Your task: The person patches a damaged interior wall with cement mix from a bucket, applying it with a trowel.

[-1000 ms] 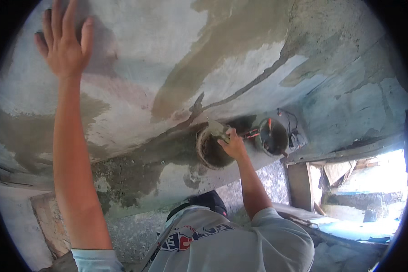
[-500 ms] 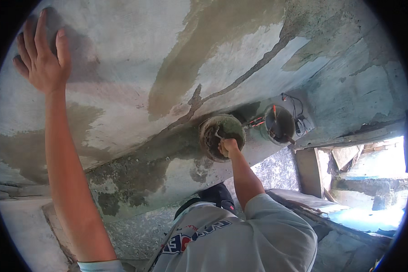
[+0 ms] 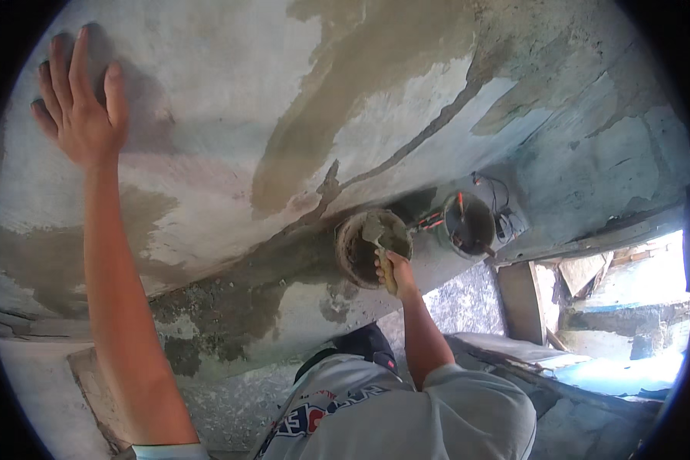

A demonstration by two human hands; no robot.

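My left hand [image 3: 80,103] rests open against the patchy plastered wall [image 3: 222,92], fingers apart. My right hand [image 3: 395,272] grips the light handle of a trowel [image 3: 372,230] at a round, mortar-crusted bucket [image 3: 349,262]. The trowel's blade has grey material on it and is over the bucket's opening. The bucket sits on a cement-stained ledge [image 3: 230,330] along the foot of the wall. A long dark crack or patched line [image 3: 399,153] runs diagonally across the wall above it.
A second bucket [image 3: 483,230] with orange-handled tools stands to the right, beside a cord and a small pale object [image 3: 514,222]. An upright board [image 3: 521,303] edges a bright opening with rubble at the right. A rough lower surface [image 3: 456,299] lies beyond the ledge.
Half a second ago my right hand was down inside the bucket; now it is drawn back toward me, with the trowel's blade and handle showing. My left hand stays on the wall.
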